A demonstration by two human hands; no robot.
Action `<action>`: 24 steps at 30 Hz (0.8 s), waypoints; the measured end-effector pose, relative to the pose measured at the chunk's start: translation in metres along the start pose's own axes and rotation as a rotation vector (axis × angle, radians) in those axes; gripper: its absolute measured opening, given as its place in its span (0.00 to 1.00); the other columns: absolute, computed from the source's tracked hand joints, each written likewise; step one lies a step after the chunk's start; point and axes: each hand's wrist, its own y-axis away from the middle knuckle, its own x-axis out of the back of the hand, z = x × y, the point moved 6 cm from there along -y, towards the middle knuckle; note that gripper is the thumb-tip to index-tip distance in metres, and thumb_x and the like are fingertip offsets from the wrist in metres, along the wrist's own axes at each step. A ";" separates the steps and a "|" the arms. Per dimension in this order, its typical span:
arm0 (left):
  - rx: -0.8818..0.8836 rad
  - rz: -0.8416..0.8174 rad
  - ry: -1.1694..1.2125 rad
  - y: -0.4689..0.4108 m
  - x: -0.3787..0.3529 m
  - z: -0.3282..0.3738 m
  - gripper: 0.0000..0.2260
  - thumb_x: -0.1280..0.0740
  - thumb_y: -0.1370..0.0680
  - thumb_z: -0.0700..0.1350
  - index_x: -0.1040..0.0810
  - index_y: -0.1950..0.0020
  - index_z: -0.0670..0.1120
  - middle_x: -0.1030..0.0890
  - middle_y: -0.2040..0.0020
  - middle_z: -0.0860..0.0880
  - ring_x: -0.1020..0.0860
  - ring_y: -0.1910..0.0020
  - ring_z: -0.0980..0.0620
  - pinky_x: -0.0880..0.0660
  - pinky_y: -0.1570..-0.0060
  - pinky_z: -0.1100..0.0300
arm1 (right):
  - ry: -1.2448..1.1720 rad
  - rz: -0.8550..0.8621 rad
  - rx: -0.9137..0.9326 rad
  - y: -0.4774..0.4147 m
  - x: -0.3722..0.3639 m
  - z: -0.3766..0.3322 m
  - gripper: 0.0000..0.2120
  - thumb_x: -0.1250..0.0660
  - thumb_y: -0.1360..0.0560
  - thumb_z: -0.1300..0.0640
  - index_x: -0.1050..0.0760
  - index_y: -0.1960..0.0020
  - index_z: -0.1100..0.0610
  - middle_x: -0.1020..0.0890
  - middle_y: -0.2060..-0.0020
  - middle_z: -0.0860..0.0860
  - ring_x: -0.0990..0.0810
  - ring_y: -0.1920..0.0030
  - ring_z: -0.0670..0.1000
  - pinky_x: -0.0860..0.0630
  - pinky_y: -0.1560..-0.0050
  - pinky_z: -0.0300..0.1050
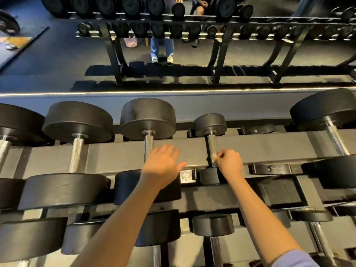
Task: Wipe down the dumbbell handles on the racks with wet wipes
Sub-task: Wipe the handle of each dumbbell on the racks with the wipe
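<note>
We see the right hand (pixel 230 164) with its fingers curled, pinching a small crumpled wet wipe (pixel 213 157) between thumb and fingertips. It holds the wipe against the near end of the small dumbbell handle (pixel 210 146), just left of the knuckles. The left hand (pixel 163 165) is open, fingers straight and slightly spread, with nothing in it. It covers the near part of the larger dumbbell handle (pixel 148 144), over the rack rail (pixel 260 149); we cannot tell whether it rests there or only hovers.

We judge the main risk to be a half-wiped handle. The wipe is bunched so small that it meets only a narrow strip of the knurled steel, and the stretch beyond the fingertips, toward the far head, could be missed. The rough knurling could also shred the wad and leave scraps. The rail passes under the handle right at the fingers, so the underside is hard to reach and knuckles could scrape. A firm rub might turn the light dumbbell, since the left hand does not steady it.

We count two hands and one wipe. Five dumbbells sit on the tier under the hands: two left of the left hand, one beneath it, one at the right hand, one well right of it. An empty cradle (pixel 269 168) sits just right of the right hand. The tier nearer the wrists is partly hidden by the forearms, so we leave it uncounted.
</note>
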 end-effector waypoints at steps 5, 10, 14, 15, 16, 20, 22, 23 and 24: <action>-0.048 0.197 -0.047 0.005 0.003 0.000 0.33 0.60 0.19 0.61 0.21 0.40 0.45 0.20 0.47 0.48 0.22 0.47 0.48 0.25 0.47 0.54 | -0.052 0.083 0.055 -0.012 -0.006 -0.009 0.06 0.35 0.25 0.62 0.20 0.57 0.63 0.18 0.62 0.58 0.20 0.59 0.58 0.24 0.59 0.50; -0.060 0.269 0.020 0.008 0.005 0.000 0.29 0.54 0.18 0.60 0.21 0.41 0.42 0.19 0.48 0.46 0.21 0.48 0.47 0.25 0.47 0.53 | -0.161 0.113 0.078 -0.025 -0.007 -0.015 0.09 0.35 0.23 0.59 0.19 0.55 0.62 0.18 0.63 0.57 0.21 0.62 0.54 0.24 0.61 0.47; -0.063 0.282 0.023 0.008 0.005 -0.001 0.26 0.49 0.19 0.58 0.20 0.42 0.41 0.19 0.49 0.45 0.21 0.49 0.46 0.24 0.48 0.52 | -0.174 0.081 0.066 -0.028 -0.006 -0.012 0.07 0.36 0.23 0.60 0.20 0.56 0.62 0.19 0.63 0.56 0.21 0.61 0.55 0.25 0.61 0.46; -0.064 0.280 0.021 0.009 0.005 -0.001 0.25 0.48 0.19 0.58 0.20 0.42 0.41 0.19 0.49 0.45 0.21 0.50 0.46 0.23 0.49 0.52 | -0.153 0.062 0.062 -0.027 -0.006 -0.008 0.07 0.35 0.24 0.61 0.20 0.56 0.62 0.20 0.62 0.56 0.21 0.60 0.55 0.25 0.60 0.46; -0.061 0.274 0.018 0.009 0.005 -0.001 0.25 0.48 0.19 0.58 0.20 0.42 0.42 0.19 0.49 0.45 0.21 0.50 0.46 0.23 0.49 0.52 | -0.131 0.046 0.061 -0.025 -0.007 -0.004 0.07 0.35 0.24 0.61 0.21 0.57 0.62 0.20 0.63 0.56 0.21 0.60 0.55 0.25 0.60 0.46; -0.025 0.253 0.024 0.008 0.004 -0.003 0.26 0.49 0.19 0.60 0.20 0.42 0.43 0.19 0.49 0.46 0.20 0.50 0.47 0.22 0.50 0.52 | -0.092 0.023 0.058 -0.027 -0.008 0.003 0.06 0.34 0.25 0.61 0.20 0.56 0.63 0.19 0.61 0.58 0.21 0.59 0.56 0.25 0.59 0.48; -0.012 0.243 0.032 0.008 0.005 -0.003 0.25 0.48 0.20 0.60 0.20 0.43 0.43 0.19 0.49 0.47 0.21 0.50 0.47 0.22 0.50 0.52 | -0.102 0.059 0.077 -0.035 -0.008 -0.005 0.07 0.35 0.24 0.61 0.20 0.55 0.63 0.19 0.60 0.58 0.21 0.59 0.57 0.25 0.60 0.47; -0.007 0.234 0.031 0.007 0.005 -0.003 0.25 0.48 0.21 0.60 0.20 0.43 0.44 0.19 0.49 0.47 0.21 0.50 0.47 0.22 0.50 0.52 | -0.122 0.087 0.086 -0.039 -0.007 -0.010 0.07 0.36 0.23 0.61 0.20 0.53 0.62 0.18 0.60 0.58 0.21 0.59 0.56 0.27 0.61 0.46; -0.002 0.226 0.029 0.007 0.006 -0.003 0.25 0.48 0.21 0.60 0.20 0.42 0.44 0.19 0.49 0.47 0.21 0.50 0.48 0.23 0.50 0.53 | -0.149 0.118 0.093 -0.043 -0.005 -0.016 0.08 0.37 0.23 0.61 0.19 0.51 0.62 0.18 0.59 0.58 0.21 0.59 0.55 0.28 0.61 0.45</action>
